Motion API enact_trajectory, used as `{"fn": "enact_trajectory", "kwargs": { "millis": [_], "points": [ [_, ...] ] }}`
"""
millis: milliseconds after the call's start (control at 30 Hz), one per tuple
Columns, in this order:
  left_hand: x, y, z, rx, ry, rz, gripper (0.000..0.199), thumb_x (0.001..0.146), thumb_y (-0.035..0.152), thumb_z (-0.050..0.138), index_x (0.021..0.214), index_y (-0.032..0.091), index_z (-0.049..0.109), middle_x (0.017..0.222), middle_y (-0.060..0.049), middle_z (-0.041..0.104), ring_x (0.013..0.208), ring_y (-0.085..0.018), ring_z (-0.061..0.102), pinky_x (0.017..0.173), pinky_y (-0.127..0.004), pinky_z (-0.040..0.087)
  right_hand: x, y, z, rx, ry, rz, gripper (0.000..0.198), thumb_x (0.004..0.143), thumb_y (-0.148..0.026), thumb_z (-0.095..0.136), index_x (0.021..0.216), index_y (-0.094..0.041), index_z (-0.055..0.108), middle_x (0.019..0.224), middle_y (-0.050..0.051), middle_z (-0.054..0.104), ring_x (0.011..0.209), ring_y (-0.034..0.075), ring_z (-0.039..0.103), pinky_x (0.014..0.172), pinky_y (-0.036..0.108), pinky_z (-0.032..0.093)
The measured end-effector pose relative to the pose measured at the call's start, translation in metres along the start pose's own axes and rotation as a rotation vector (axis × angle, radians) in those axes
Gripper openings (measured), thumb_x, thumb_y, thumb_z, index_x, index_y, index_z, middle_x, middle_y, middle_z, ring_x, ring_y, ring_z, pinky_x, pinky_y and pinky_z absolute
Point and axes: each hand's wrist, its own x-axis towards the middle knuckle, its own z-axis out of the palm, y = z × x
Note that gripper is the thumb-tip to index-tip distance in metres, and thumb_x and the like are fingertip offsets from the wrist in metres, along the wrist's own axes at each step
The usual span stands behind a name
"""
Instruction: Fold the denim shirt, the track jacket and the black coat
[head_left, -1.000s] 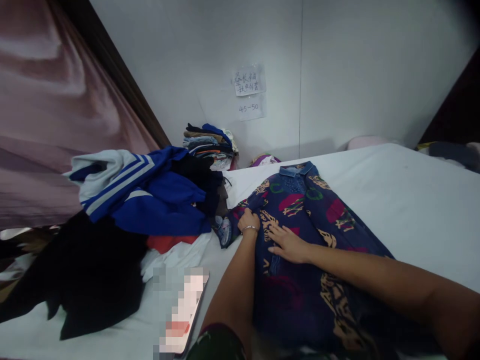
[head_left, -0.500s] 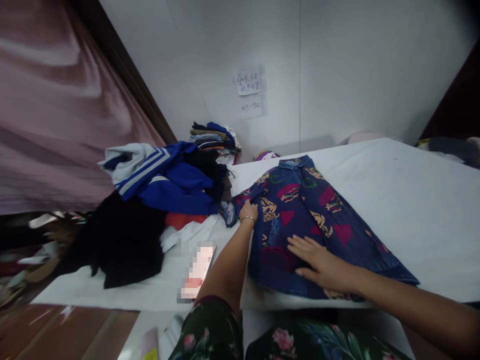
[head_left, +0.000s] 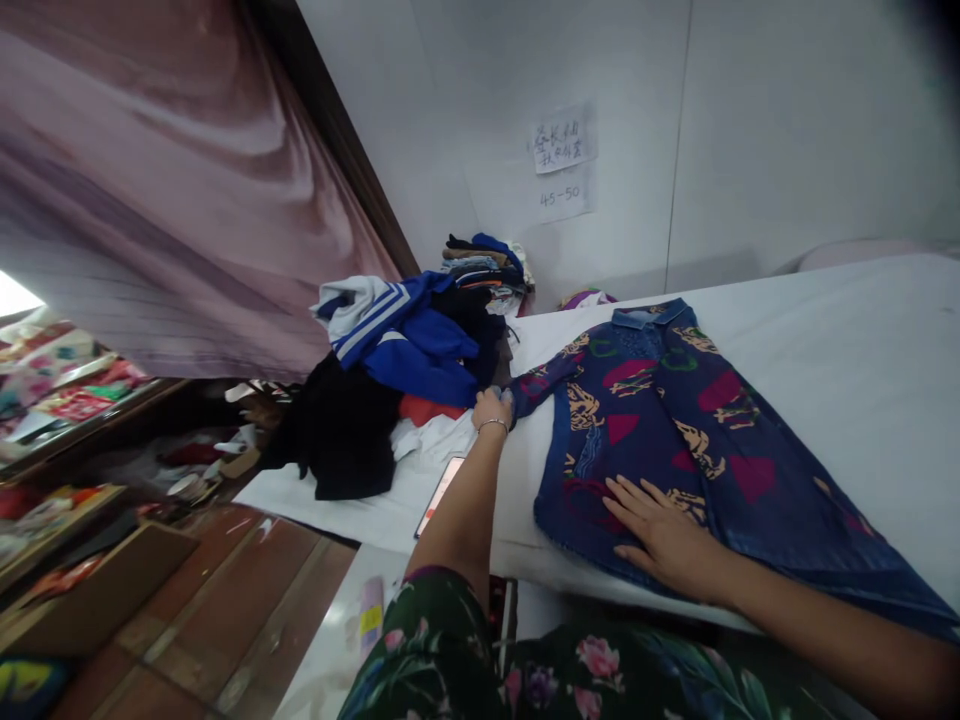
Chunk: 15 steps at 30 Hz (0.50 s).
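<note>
A dark blue patterned denim shirt point(head_left: 637, 430) lies spread on a white-covered table, its collar away from me. My left hand point(head_left: 493, 408), with a bracelet at the wrist, is closed on the cuff end of the shirt's left-side sleeve point(head_left: 544, 385), which is drawn out sideways. The cuff itself is mostly hidden by my fingers. Flat on the lower front of the shirt rests my right hand point(head_left: 667, 530), its fingers stretched out and holding nothing.
Left of the shirt is a heap of clothes with a blue-and-white garment point(head_left: 420, 345) and a black garment point(head_left: 341, 430). A phone point(head_left: 439, 490) lies by my left forearm. Folded clothes point(head_left: 487, 265) stand against the wall, below paper notes point(head_left: 559, 140). A pink curtain point(head_left: 247, 180) hangs at left.
My left hand has pulled the sleeve outward to the left, straightening it away from the shirt's body. My right hand stays flat on the shirt. The view has turned left.
</note>
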Motion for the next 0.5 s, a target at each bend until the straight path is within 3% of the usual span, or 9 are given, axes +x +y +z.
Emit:
{"fn": "enact_trajectory", "kwargs": {
  "millis": [233,500],
  "points": [
    [0.005,-0.007,0.016,-0.049,-0.044,-0.171,0.073,0.072,0.062,0.06,0.124,0.015,0.039,0.119,-0.02,0.059,0.108,-0.031,0.059,0.085,-0.037,0.046,-0.002,0.0,0.001,0.036,0.053,-0.013,0.063,0.09,-0.054,0.041,0.142,-0.02,0.038,0.152,0.01,0.025,0.14,0.027,0.018,0.114,0.051,0.015],
    [0.014,-0.015,0.01,-0.127,0.002,-0.243,0.041,0.085,0.03,0.049,0.123,0.015,0.045,0.109,-0.017,0.066,0.1,-0.029,0.064,0.08,-0.036,0.048,-0.002,0.0,0.001,0.045,0.067,-0.009,0.062,0.089,-0.054,0.042,0.142,-0.02,0.04,0.151,0.01,0.027,0.14,0.027,0.02,0.114,0.051,0.016]
  ]
}}
